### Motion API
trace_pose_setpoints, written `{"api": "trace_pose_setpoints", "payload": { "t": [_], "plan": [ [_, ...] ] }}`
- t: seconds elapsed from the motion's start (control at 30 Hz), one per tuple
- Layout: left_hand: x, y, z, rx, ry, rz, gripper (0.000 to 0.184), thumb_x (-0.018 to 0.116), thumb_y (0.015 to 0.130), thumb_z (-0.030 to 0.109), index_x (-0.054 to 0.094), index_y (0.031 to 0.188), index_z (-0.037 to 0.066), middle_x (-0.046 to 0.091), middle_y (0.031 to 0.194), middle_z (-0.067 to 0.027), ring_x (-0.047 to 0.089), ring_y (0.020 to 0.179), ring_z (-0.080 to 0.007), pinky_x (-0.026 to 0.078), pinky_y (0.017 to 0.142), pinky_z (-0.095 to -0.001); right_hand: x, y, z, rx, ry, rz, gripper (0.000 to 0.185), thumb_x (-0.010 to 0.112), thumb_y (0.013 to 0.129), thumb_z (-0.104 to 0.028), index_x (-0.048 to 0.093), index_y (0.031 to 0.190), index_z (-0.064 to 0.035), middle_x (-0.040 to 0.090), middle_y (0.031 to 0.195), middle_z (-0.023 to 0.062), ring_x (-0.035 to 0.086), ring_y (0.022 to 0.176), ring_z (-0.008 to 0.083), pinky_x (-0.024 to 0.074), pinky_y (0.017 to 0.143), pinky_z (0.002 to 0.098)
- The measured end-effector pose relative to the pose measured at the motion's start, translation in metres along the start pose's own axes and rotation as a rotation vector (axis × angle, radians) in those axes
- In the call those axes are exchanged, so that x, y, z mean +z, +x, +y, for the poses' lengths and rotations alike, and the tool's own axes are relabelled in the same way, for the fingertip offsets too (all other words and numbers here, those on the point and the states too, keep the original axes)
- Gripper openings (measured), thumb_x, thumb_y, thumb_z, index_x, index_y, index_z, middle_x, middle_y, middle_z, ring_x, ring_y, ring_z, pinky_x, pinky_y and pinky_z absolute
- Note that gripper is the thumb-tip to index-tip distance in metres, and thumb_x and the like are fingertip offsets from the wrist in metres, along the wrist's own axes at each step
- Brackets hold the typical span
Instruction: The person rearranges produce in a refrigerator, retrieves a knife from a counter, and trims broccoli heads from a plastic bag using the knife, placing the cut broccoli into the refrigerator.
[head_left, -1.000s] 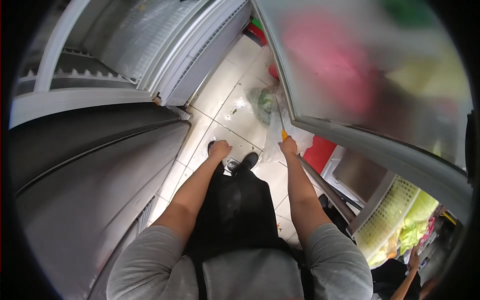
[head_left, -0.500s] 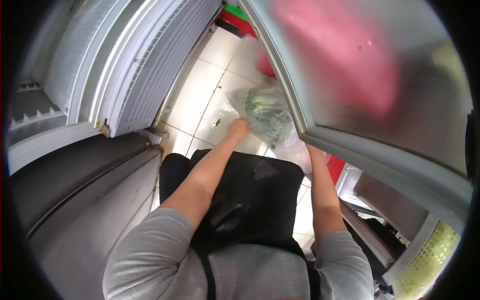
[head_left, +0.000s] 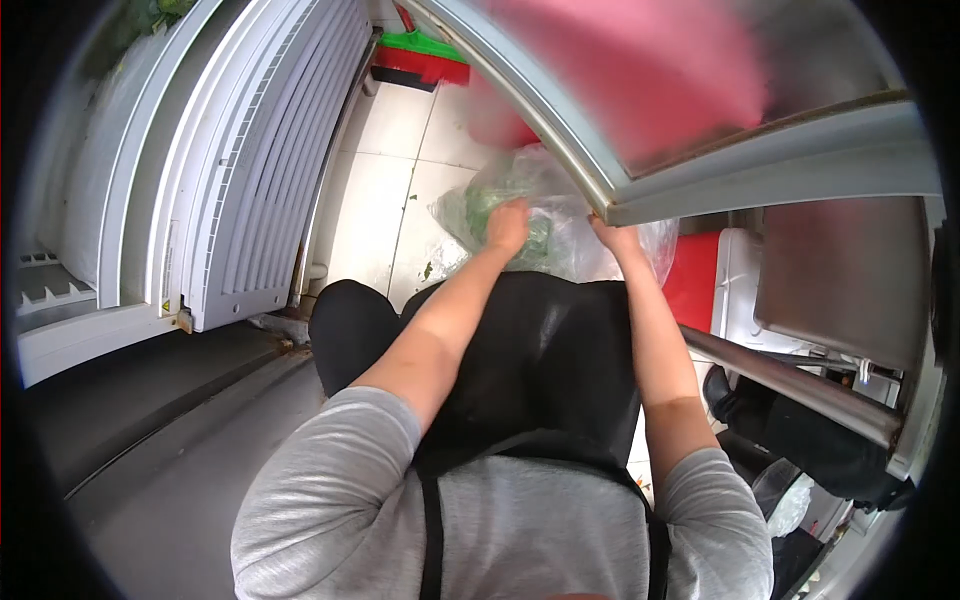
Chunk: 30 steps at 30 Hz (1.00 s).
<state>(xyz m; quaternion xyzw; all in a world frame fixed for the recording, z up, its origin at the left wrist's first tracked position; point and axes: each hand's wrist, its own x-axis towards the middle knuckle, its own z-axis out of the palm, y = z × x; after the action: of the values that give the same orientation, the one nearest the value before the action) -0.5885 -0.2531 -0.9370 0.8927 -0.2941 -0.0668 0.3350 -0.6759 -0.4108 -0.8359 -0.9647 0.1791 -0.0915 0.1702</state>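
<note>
A clear plastic bag [head_left: 575, 235] with green vegetables inside rests on the tiled floor in front of my knees. My left hand [head_left: 508, 226] is closed on the bag over the greens. At the bag's right side, by the lower corner of the glass door [head_left: 600, 130], is my right hand [head_left: 614, 236]. Its fingers are partly hidden near the door edge, so what they hold cannot be made out. The knife is not visible.
An open fridge door with white ribbed lining [head_left: 270, 170] stands at left. A green and red broom [head_left: 425, 60] lies at the back. Right are a red and white box [head_left: 695, 280], a metal rail [head_left: 800, 385] and another person's dark-clothed leg [head_left: 815, 440].
I have crouched lower and the view has come closer to the floor. My left hand has moved right onto the bag. The yellow-handled knife seen earlier in my right hand no longer shows.
</note>
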Motion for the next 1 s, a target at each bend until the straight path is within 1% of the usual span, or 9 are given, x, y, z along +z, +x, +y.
{"api": "trace_pose_setpoints", "payload": {
  "t": [0.03,0.1,0.2,0.33,0.47,0.7,0.77,0.87,1.0],
  "plan": [
    [-0.009,-0.003,-0.007,-0.022,-0.036,-0.067,0.012,0.051,0.079,0.015,0.056,0.081,0.004,0.059,0.076,-0.0183,0.056,0.076,-0.0360,0.043,0.066,-0.0446,-0.001,0.003,-0.011,0.447,0.301,-0.393,0.027,0.065,0.070,-0.023,0.055,0.085,-0.0025,0.059,0.079,0.0099,0.058,0.080,0.0260,0.0448,0.071,0.0363],
    [-0.027,-0.007,-0.027,-0.032,-0.147,-0.011,0.013,0.051,0.079,0.015,0.055,0.081,0.003,0.058,0.074,-0.0202,0.055,0.073,-0.0378,0.043,0.065,-0.0453,0.009,-0.012,-0.034,0.677,0.869,-0.651,0.033,0.068,0.068,-0.023,0.052,0.089,-0.0024,0.058,0.077,0.0095,0.058,0.081,0.0226,0.0447,0.070,0.0351],
    [-0.062,-0.030,-0.046,-0.036,-0.220,-0.028,0.016,0.050,0.081,0.016,0.054,0.083,0.001,0.057,0.072,-0.0227,0.055,0.072,-0.0399,0.042,0.064,-0.0461,0.034,-0.017,-0.032,0.154,0.278,-0.584,0.039,0.069,0.067,-0.023,0.051,0.096,-0.0036,0.059,0.084,0.0125,0.057,0.087,0.0266,0.0440,0.074,0.0366],
    [-0.104,-0.048,-0.058,-0.159,-0.121,-0.091,0.020,0.050,0.082,0.019,0.053,0.084,-0.001,0.057,0.073,-0.0226,0.055,0.074,-0.0396,0.042,0.064,-0.0462,0.034,0.002,-0.055,0.024,-0.106,-0.279,0.040,0.066,0.067,-0.019,0.053,0.102,-0.0039,0.050,0.107,0.0173,0.046,0.102,0.0350,0.0383,0.085,0.0378],
    [-0.132,-0.048,-0.072,-0.301,-0.120,-0.013,0.024,0.054,0.082,0.023,0.053,0.081,-0.001,0.058,0.074,-0.0209,0.056,0.076,-0.0378,0.042,0.065,-0.0446,0.047,0.041,-0.051,-0.081,-0.068,-0.016,0.036,0.064,0.068,-0.015,0.054,0.101,-0.0038,0.049,0.105,0.0151,0.045,0.102,0.0330,0.0378,0.085,0.0393],
    [-0.155,-0.061,-0.090,-0.122,0.247,-0.376,0.020,0.059,0.076,0.028,0.062,0.081,0.008,0.062,0.082,-0.0131,0.058,0.074,-0.0342,0.043,0.064,-0.0417,-0.011,0.008,-0.110,-0.016,0.176,-0.296,0.041,0.063,0.075,-0.021,0.043,0.106,-0.0029,0.056,0.079,0.0201,0.054,0.082,0.0379,0.0433,0.069,0.0421],
    [-0.150,-0.055,-0.099,0.138,0.240,-0.004,0.019,0.059,0.075,0.026,0.064,0.081,0.009,0.062,0.077,-0.0120,0.058,0.070,-0.0325,0.045,0.064,-0.0390,-0.013,-0.023,-0.119,0.140,0.327,-0.345,0.037,0.056,0.080,-0.026,0.042,0.106,-0.0035,0.056,0.087,0.0218,0.055,0.082,0.0386,0.0438,0.068,0.0421],
    [-0.138,-0.009,-0.141,-0.489,-0.368,0.031,0.015,0.051,0.075,0.017,0.063,0.077,0.008,0.061,0.063,-0.0090,0.058,0.057,-0.0217,0.046,0.054,-0.0333,-0.011,-0.071,-0.135,0.308,0.716,-0.428,0.039,0.048,0.087,-0.029,0.033,0.116,-0.0082,0.052,0.064,0.0098,0.047,0.041,0.0127,0.0402,0.037,0.0281],
    [-0.143,0.035,-0.163,-0.859,-0.881,-0.004,0.021,0.046,0.084,0.017,0.057,0.074,0.002,0.055,0.058,-0.0068,0.053,0.047,-0.0177,0.043,0.039,-0.0276,0.037,-0.102,-0.149,0.234,0.632,-0.501,0.038,0.043,0.088,-0.030,0.032,0.117,-0.0087,0.053,0.064,0.0125,0.051,0.042,0.0167,0.0426,0.042,0.0301]
  ]
}}
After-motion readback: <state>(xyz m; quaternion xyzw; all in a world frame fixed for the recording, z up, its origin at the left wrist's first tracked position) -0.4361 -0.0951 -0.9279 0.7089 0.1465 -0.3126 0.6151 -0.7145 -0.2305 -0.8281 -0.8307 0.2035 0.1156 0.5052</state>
